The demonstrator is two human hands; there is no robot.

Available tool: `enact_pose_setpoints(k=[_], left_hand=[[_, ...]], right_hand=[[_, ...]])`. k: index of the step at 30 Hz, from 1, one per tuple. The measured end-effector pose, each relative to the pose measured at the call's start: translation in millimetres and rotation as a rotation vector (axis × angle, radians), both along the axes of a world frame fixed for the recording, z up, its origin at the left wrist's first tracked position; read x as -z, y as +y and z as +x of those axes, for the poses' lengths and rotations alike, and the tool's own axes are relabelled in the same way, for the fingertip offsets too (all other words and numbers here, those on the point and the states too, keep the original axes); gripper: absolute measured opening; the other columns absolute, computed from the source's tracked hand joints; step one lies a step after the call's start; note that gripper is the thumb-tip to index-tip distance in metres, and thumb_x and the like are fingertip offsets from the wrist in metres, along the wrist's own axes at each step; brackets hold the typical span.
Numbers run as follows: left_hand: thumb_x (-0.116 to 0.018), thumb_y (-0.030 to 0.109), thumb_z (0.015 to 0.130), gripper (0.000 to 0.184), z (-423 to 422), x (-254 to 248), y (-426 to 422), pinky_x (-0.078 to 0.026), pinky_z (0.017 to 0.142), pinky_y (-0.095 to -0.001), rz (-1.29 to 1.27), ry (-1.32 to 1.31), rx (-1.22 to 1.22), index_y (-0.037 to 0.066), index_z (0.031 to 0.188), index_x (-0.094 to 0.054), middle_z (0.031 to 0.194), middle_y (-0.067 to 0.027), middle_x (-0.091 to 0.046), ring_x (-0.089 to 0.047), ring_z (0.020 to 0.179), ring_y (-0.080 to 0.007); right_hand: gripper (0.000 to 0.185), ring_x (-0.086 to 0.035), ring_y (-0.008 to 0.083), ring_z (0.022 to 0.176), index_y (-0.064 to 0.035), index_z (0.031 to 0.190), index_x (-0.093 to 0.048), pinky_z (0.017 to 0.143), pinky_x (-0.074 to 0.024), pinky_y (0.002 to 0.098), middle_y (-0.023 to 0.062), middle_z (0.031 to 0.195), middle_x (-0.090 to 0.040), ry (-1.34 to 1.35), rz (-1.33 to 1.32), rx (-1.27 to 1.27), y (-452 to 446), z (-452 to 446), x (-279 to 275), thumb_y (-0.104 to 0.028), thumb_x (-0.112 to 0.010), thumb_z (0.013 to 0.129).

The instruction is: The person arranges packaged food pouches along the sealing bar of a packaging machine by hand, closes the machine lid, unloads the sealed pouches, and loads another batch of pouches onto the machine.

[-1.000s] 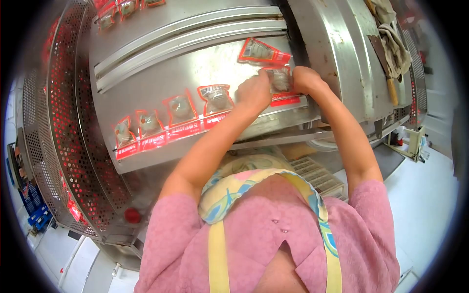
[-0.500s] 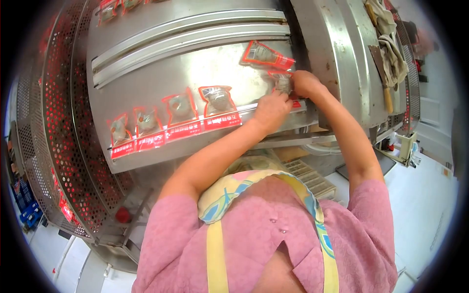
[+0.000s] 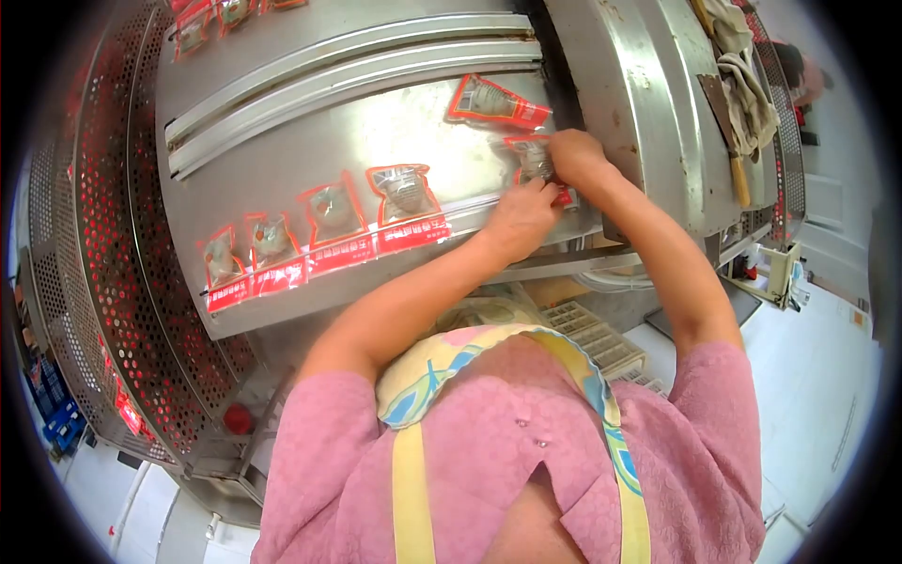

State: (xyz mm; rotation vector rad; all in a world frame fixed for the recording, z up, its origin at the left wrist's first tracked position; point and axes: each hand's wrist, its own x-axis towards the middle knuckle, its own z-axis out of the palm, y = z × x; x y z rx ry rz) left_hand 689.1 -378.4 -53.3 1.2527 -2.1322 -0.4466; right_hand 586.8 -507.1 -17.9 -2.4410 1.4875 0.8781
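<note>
Steel surface (image 3: 395, 122) stretched ahead, perforated panel (image 3: 122, 216) off its left edge. Four packets (image 3: 329, 240) sat in a row along the near edge, from the near left corner toward the middle, red ends on that edge. Left hand (image 3: 524, 224) had fingers on the near part of the worked packet (image 3: 532, 162) at the near right corner; right hand (image 3: 577, 158), fingers curled, touched its right side. Couldn't tell whether either actually gripped it. Just beyond, an askew packet (image 3: 496, 101) lay by the right edge. Then two rails (image 3: 376, 77); past those, far packets (image 3: 235, 11) near the left edge.
</note>
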Motion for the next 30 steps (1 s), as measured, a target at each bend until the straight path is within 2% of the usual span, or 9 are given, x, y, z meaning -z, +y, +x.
enact_pose_setpoints(k=[3,12,16,19,20,23,25,27,30], left_hand=[[-0.058,0.009,0.074,0.022,-2.0,-0.6,0.5,-0.049,0.072,-0.0384,0.021,0.002,0.035,0.009,0.093,-0.069,0.095,-0.0084,-0.057,-0.056,0.091,-0.0255],[-0.057,0.011,0.078,0.024,-5.9,-2.3,7.9,-0.05,0.074,-0.0392,0.108,0.036,-0.01,0.011,0.099,-0.069,0.099,-0.0086,-0.058,-0.055,0.096,-0.0271],[-0.058,0.012,0.08,0.025,-9.3,3.2,5.7,-0.05,0.075,-0.0405,0.105,0.064,-0.023,0.01,0.103,-0.067,0.104,-0.0106,-0.058,-0.056,0.098,-0.0293],[-0.057,0.012,0.082,0.025,-12.0,4.1,5.6,-0.05,0.077,-0.0414,0.144,0.045,-0.027,0.009,0.106,-0.065,0.108,-0.0119,-0.057,-0.056,0.1,-0.0307],[-0.056,0.012,0.083,0.025,-11.9,5.6,5.8,-0.05,0.077,-0.0416,0.124,0.038,-0.02,0.008,0.107,-0.065,0.109,-0.0124,-0.057,-0.056,0.101,-0.031],[-0.055,0.014,0.086,0.029,-2.8,4.3,7.0,-0.051,0.078,-0.0427,0.042,0.085,0.021,0.006,0.113,-0.06,0.109,-0.0135,-0.058,-0.058,0.1,-0.0317],[-0.061,0.014,0.083,0.033,-0.1,-11.8,6.0,-0.051,0.078,-0.0432,0.369,0.046,-0.027,0.003,0.115,-0.058,0.107,-0.0153,-0.06,-0.06,0.093,-0.0334],[-0.067,0.013,0.08,0.039,12.3,-25.2,-0.9,-0.051,0.077,-0.0397,0.256,0.394,-0.163,0.0,0.115,-0.056,0.101,-0.015,-0.061,-0.062,0.087,-0.03],[-0.066,0.021,0.088,0.039,27.2,1.4,-20.8,-0.05,0.065,-0.0273,0.692,0.889,-0.571,-0.001,0.117,-0.053,0.085,-0.0063,-0.062,-0.061,0.076,-0.0186]], right_hand=[[0.017,-0.068,0.0335,0.087,-0.0039,0.087,-0.071,0.075,-0.0549,0.0395,0.0197,0.093,-0.069,0.03,0.028,-0.014,-3.4,0.3,-2.4,-0.008,-0.059,0.076],[0.018,-0.068,0.0346,0.087,-0.001,0.086,-0.071,0.075,-0.0547,0.0399,0.0216,0.092,-0.068,0.124,0.252,0.052,-8.7,11.6,-31.2,-0.007,-0.057,0.077],[0.016,-0.067,0.0365,0.087,-0.0019,0.09,-0.068,0.075,-0.0543,0.0433,0.02,0.093,-0.067,0.004,-0.019,0.031,-4.3,12.4,-25.7,-0.007,-0.06,0.077],[0.029,-0.064,0.0381,0.085,-0.0016,0.096,-0.058,0.071,-0.0522,0.0479,0.0196,0.093,-0.062,-0.399,-0.346,0.056,-7.7,19.8,-34.1,-0.016,-0.07,0.074],[0.044,-0.063,0.0375,0.088,-0.0041,0.103,-0.05,0.073,-0.0509,0.0487,0.0177,0.098,-0.058,-0.389,-0.292,0.082,-9.2,25.4,-40.7,-0.024,-0.075,0.073],[0.045,-0.064,0.0362,0.088,-0.005,0.101,-0.055,0.072,-0.0525,0.0456,0.0159,0.097,-0.059,-0.416,-0.301,0.036,-16.7,27.8,-19.2,-0.027,-0.079,0.069],[0.037,-0.063,0.0362,0.092,-0.0055,0.098,-0.059,0.075,-0.052,0.0453,0.0174,0.1,-0.062,-0.454,-0.267,0.169,-21.0,33.6,-23.2,-0.028,-0.075,0.073],[0.028,-0.063,0.0371,0.089,-0.0034,0.092,-0.061,0.075,-0.0514,0.0466,0.0207,0.096,-0.063,-0.623,-0.209,0.215,-24.8,33.2,-19.6,-0.024,-0.068,0.075],[0.018,-0.065,0.0363,0.079,-0.0055,0.073,-0.067,0.07,-0.0514,0.0465,0.0184,0.083,-0.066,-0.712,-0.377,0.106,-25.4,35.7,-15.0,-0.023,-0.064,0.075]])
